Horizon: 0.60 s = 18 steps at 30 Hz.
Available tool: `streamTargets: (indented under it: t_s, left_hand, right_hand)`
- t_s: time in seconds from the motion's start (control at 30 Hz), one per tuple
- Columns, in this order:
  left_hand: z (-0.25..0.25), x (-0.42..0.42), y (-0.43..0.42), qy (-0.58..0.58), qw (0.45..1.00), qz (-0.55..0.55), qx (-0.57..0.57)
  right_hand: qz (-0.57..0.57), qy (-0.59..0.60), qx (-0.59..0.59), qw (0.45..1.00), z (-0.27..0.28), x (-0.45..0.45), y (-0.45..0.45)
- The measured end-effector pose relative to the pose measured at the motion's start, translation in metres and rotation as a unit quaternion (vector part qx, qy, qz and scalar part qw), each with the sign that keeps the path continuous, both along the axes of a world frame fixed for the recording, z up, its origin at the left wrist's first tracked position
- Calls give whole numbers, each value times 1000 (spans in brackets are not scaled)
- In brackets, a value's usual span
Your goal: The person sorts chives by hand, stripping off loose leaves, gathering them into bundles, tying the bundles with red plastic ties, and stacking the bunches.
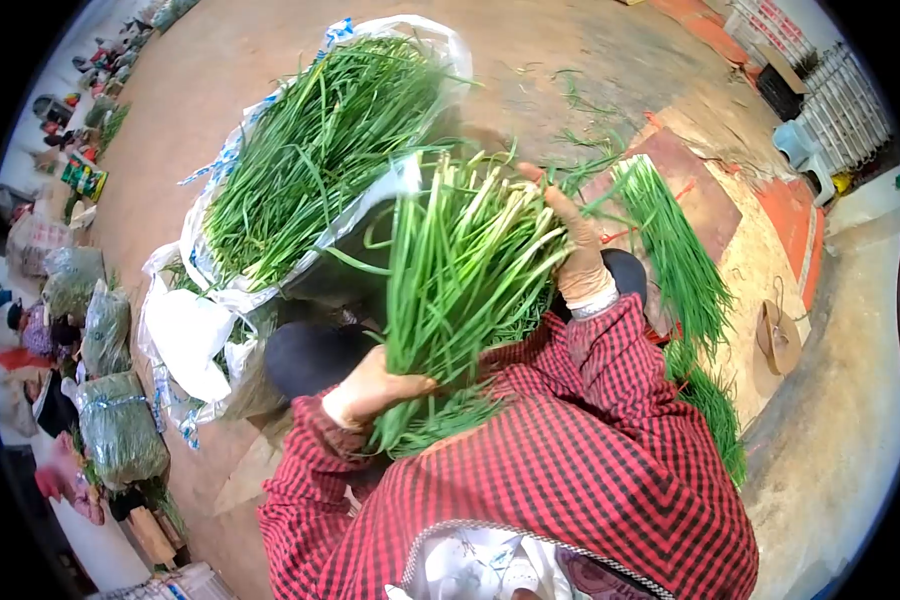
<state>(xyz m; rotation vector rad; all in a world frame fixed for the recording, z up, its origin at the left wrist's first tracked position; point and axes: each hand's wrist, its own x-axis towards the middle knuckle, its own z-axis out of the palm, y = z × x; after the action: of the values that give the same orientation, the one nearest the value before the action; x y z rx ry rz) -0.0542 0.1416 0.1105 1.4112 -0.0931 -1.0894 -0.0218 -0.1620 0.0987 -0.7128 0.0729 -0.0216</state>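
Note:
A thick bunch of chives [470,260] is held over my lap, its pale stem ends up and to the right, its green leaves hanging down. My left hand [378,385] is closed round the leafy lower part, thumb across the front. Against the stem ends on the right lies my right hand [575,245], fingers stretched out and slightly apart, touching the stems. More chives [330,150] fill a large white plastic sack [200,345] at the upper left. To the right, a neat bundle of chives [675,250] lies with its pale ends away from me.
A brown board [705,185] lies under the bundle's far end, with red ties nearby. Further chives [715,420] sit by my right side. A sandal [776,338] is at the right. Wrapped green bundles [120,430] line the left wall; a light blue stool [802,155] stands upper right.

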Motion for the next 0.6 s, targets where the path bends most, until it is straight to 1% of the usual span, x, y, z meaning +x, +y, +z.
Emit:
streamTargets:
  t_s: [0.07, 0.1, 0.13, 0.17, 0.2, 0.23, 0.27, 0.3, 0.33, 0.37, 0.4, 0.43, 0.47, 0.5, 0.53, 0.57, 0.6]
  left_hand:
    - [13, -5, 27, -36, 998, -12, 52]
    - [23, -14, 32, -33, 998, 30, 42]
    - [31, -22, 40, 0, 997, 47, 58]
    - [32, -30, 45, 21, 997, 61, 49]
    - [33, -39, 50, 41, 996, 75, 41]
    - [28, -50, 53, 71, 992, 104, 16]
    - [20, -61, 54, 102, 986, 133, -10]
    - [14, -68, 57, 141, 978, 150, -24]
    - [8, -74, 61, 145, 977, 155, -22]
    - [1, -77, 64, 152, 971, 175, -54]
    - [-2, -80, 65, 158, 964, 194, -86]
    - [0, -85, 63, 145, 958, 232, -87]
    - [-2, -88, 71, 145, 957, 235, -89]
    - [-3, -90, 84, 136, 964, 220, -62]
    - [-4, -94, 93, 127, 970, 205, -34]
    - [1, -98, 93, 127, 963, 233, -51]
    - [5, -102, 94, 126, 955, 261, -68]
  right_hand:
    - [116, 48, -13, 992, -26, 15, 0]
    - [55, 92, -224, 969, -39, 18, 9]
    - [41, 69, -425, 902, -50, 18, 11]
    - [93, 134, -185, 969, -83, 27, 13]
    - [121, 79, -320, 936, -82, 29, 18]
    - [133, 19, -464, 876, -81, 32, 24]
    - [127, -37, -581, 803, -80, 34, 29]
    - [109, -24, -555, 824, -68, 33, 33]
    - [88, -9, -529, 844, -61, 34, 37]
    - [114, -21, -594, 796, -60, 45, 31]
    - [58, -9, -570, 820, -56, 45, 33]
    - [25, -33, -551, 834, -63, 54, 27]
    - [8, -22, -530, 848, -65, 63, 12]
    - [-10, -11, -508, 861, -64, 70, -2]
    - [-12, 35, -485, 874, -39, 71, -17]
    - [-40, 91, -404, 909, -13, 67, -23]
    - [-66, 148, -319, 934, 3, 64, -29]
